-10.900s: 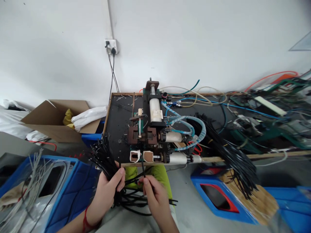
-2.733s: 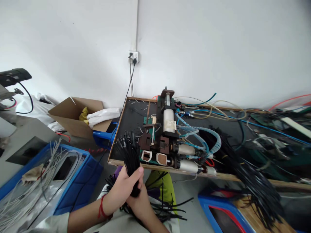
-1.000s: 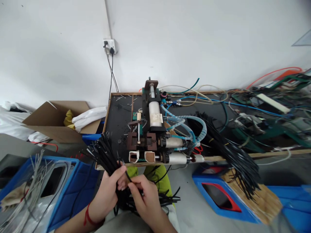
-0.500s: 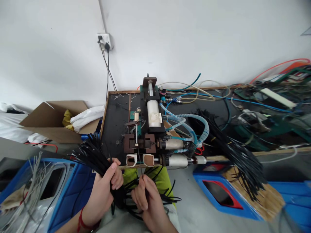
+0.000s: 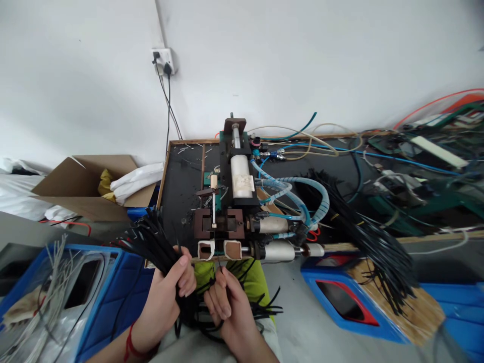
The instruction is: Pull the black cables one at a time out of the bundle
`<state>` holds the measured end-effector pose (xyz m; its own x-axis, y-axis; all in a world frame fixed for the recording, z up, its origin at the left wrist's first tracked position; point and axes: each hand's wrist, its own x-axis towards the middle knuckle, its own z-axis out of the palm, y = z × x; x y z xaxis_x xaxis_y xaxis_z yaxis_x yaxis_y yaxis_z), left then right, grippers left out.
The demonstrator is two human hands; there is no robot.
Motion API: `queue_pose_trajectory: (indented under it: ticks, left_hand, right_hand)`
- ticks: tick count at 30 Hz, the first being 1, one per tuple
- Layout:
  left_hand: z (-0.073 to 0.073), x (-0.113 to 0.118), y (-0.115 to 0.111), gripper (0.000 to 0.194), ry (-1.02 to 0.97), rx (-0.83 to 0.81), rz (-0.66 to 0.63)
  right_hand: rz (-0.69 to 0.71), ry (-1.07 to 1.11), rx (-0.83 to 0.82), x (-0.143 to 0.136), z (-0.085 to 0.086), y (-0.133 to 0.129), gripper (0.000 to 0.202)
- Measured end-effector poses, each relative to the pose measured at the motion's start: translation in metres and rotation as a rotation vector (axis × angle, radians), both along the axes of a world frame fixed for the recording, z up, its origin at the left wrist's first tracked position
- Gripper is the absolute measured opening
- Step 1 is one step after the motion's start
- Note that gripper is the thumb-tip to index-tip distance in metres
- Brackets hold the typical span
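My left hand (image 5: pixel 170 287) is closed around a thick bundle of black cables (image 5: pixel 151 244), whose cut ends fan out to the upper left. One strand stands up between its thumb and fingers. Just in front of the machine, my right hand (image 5: pixel 229 302) pinches a single thin black cable that runs up toward the jaws. The pneumatic machine (image 5: pixel 242 181) has a brown clamp block (image 5: pixel 218 223) and, nearer me, two padded jaws (image 5: pixel 232 250) with a gap between them. More black strands of the bundle hang over my lap.
A second bundle of black cables (image 5: pixel 363 237) lies across the bench edge on the right. Blue air hoses (image 5: pixel 302 186) loop beside the machine. On the left are a cardboard box (image 5: pixel 86 201) and a blue bin (image 5: pixel 121 292). Blue crates (image 5: pixel 333 302) stand low on the right.
Both hands stay nearly in place, with the right still pinching its cable at the jaws. The strand at my left thumb leans slightly further right. The whole view has shifted a little.
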<state>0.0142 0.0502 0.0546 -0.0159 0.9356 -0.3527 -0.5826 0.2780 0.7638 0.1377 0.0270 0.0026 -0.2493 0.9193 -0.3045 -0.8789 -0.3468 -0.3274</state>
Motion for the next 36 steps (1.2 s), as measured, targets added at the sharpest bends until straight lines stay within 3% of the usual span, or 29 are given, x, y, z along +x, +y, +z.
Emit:
queue_pose_trajectory:
  ticks: [16,24,28,31,34,36]
  left_hand:
    - [-0.005,0.001,-0.003,0.026,0.047,0.04,0.081]
    - [-0.003,-0.002,-0.012,0.028,0.121,0.042,0.033]
    - [0.004,0.0,-0.018,0.031,0.165,0.011,0.021]
    - [0.006,0.002,-0.021,0.032,0.187,0.017,0.027]
    - [0.006,0.003,-0.023,0.034,0.194,0.022,0.017]
    - [0.005,0.004,-0.024,0.033,0.193,0.016,0.0]
  right_hand:
    - [-0.005,-0.127,0.055,-0.004,-0.005,0.0,0.036]
    - [-0.058,-0.774,0.16,0.006,-0.008,-0.002,0.051]
    - [-0.086,-1.023,0.278,0.013,-0.001,-0.01,0.05]
    - [-0.134,-1.291,0.417,0.033,-0.008,-0.024,0.05]
    - [0.01,-1.566,0.503,0.072,-0.025,-0.042,0.051]
    - [0.135,-1.797,0.437,0.101,-0.031,-0.05,0.05]
